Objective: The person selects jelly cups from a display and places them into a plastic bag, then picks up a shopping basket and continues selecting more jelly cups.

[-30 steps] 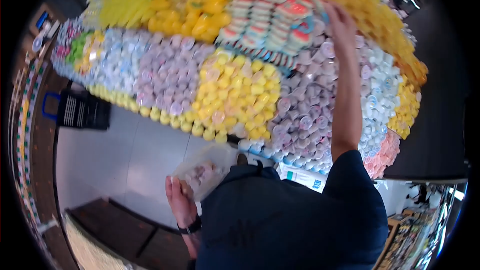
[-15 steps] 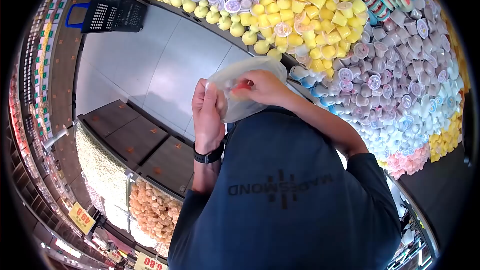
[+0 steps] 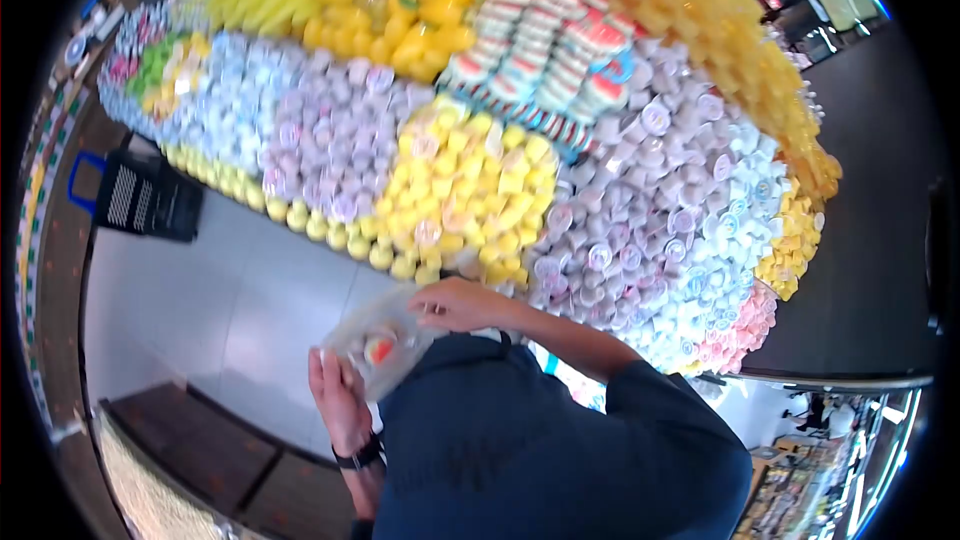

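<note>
A translucent plastic bag (image 3: 403, 358) is stretched between my hands, low in front of my dark shirt. My left hand (image 3: 338, 395), with a black watch on its wrist, grips the bag's left side. My right hand (image 3: 455, 304) is closed at the upper right edge, its fingers curled on the plastic. Through the bag shows a small red-and-white item (image 3: 378, 349), with paler pieces beside it; their kind is blurred.
A large display slopes up ahead, with yellow jelly cups (image 3: 470, 180), purple-grey cups (image 3: 340, 130), light-blue cups (image 3: 235, 90) and watermelon-patterned packs (image 3: 550, 40). A dark shopping basket (image 3: 150, 195) with a blue handle stands on the floor at left. Dark cabinets (image 3: 220, 450) are lower left.
My view has swung toward the display, so more of it shows. My right hand has moved from inside the bag to its edge, and the red item now lies in the bag.
</note>
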Demonstrator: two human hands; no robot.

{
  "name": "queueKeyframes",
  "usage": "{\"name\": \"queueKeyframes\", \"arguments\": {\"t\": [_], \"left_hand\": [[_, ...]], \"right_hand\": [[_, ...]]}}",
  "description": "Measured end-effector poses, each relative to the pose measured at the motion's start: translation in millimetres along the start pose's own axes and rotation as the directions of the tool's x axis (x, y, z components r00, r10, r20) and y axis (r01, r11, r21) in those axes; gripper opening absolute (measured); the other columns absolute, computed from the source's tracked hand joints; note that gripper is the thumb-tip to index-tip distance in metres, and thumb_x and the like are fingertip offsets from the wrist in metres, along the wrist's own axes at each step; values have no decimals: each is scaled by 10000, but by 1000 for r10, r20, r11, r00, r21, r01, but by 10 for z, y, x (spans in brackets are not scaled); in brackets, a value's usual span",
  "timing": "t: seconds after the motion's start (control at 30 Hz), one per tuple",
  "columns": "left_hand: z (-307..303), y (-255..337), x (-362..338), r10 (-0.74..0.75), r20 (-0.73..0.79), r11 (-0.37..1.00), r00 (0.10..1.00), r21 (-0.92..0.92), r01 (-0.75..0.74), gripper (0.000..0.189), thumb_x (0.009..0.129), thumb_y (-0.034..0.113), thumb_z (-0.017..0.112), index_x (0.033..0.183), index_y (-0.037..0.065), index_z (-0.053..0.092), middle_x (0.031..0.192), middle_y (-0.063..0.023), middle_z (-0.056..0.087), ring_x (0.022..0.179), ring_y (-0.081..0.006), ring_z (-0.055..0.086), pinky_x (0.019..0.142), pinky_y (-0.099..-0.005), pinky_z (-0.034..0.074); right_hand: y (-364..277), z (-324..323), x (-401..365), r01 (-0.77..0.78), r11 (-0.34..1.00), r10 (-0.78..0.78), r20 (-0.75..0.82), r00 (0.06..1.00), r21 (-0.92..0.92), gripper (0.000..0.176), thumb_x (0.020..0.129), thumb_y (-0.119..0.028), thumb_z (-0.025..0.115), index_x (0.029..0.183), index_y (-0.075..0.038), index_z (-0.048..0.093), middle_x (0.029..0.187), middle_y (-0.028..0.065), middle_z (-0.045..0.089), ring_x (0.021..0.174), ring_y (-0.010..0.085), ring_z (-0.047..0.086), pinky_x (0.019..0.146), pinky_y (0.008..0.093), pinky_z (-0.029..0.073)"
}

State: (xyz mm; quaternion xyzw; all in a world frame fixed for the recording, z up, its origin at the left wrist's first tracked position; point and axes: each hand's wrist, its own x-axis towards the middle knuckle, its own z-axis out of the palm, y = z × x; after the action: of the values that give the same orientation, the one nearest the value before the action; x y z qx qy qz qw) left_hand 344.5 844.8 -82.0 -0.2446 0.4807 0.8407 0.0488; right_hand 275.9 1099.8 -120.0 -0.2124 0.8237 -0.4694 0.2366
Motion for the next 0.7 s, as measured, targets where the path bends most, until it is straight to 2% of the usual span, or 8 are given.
{"name": "queueKeyframes", "arguments": {"t": [0.2, 0.27, 0.33, 0.4, 0.47, 0.53, 0.57, 0.7], "left_hand": [[-77, 9, 6, 59, 54, 998, 997, -8, -59, 207, 1045, 195, 463, 849, 129, 446, 620, 76, 400, 509, -18, 330, 462, -199, 265], [-124, -2, 11, 63, 51, 998, 997, -18, -62, 209, 1043, 190, 463, 845, 126, 448, 623, 71, 404, 520, -23, 343, 479, -198, 283], [-153, -6, 1, 73, -2, 997, 997, -25, -73, 205, 1040, 180, 461, 846, 115, 450, 645, 59, 420, 562, -32, 367, 523, -202, 316], [-193, 3, -8, 59, 15, 998, 998, -29, -59, 200, 1040, 173, 456, 852, 105, 450, 671, 49, 428, 593, -40, 372, 555, -208, 335], [-190, 21, -44, 39, 30, 999, 999, -31, -38, 198, 1039, 172, 454, 854, 102, 448, 692, 44, 434, 621, -47, 382, 588, -217, 357], [-65, 31, -78, 58, -31, 998, 998, -38, -59, 195, 1040, 170, 452, 856, 101, 448, 694, 44, 437, 621, -47, 383, 591, -217, 359], [-12, 43, -72, 72, -92, 996, 993, -42, -76, 193, 1040, 167, 450, 859, 101, 448, 697, 44, 441, 620, -47, 385, 594, -216, 362], [-158, 6, -19, 92, -11, 995, 996, -42, -92, 184, 1040, 166, 445, 869, 96, 457, 708, 37, 464, 637, -55, 419, 618, -222, 392]], "right_hand": [[-314, -758, 62, 105, 992, -114, -147, 983, -65, 307, 869, -223, 680, 1122, -50, 659, 938, 123, 683, 812, 271, 670, 757, 393, 543], [-381, -1178, 66, 222, 892, -375, -373, 849, -393, 296, 886, -183, 692, 1146, -48, 649, 1001, 110, 683, 865, 215, 674, 747, 342, 539], [-538, -1701, 13, 91, 892, -332, -506, 796, -442, 280, 884, -184, 701, 1134, -63, 659, 1001, 93, 680, 908, 188, 652, 766, 313, 529], [-617, -2256, -44, -21, 943, -225, -682, 696, -332, 262, 880, -188, 706, 1110, -66, 672, 1011, 77, 682, 898, 173, 648, 778, 292, 520], [-635, -2782, -44, -87, 933, -262, -826, 499, -348, 225, 852, -184, 681, 1030, -45, 687, 932, 106, 693, 859, 226, 666, 776, 338, 523], [-468, -3329, -9, -98, 926, -303, -874, 380, -364, 237, 836, -210, 689, 994, -33, 694, 928, 124, 707, 873, 234, 674, 780, 340, 525], [-463, -3522, 15, -93, 925, -309, -874, 374, -367, 237, 836, -210, 689, 994, -33, 694, 928, 124, 707, 873, 234, 674, 780, 340, 525], [-516, -3999, 222, -394, 840, -246, -909, 336, -373, 412, 800, -348, 704, 1052, -23, 694, 1010, 143, 710, 954, 281, 676, 850, 378, 523]]}}
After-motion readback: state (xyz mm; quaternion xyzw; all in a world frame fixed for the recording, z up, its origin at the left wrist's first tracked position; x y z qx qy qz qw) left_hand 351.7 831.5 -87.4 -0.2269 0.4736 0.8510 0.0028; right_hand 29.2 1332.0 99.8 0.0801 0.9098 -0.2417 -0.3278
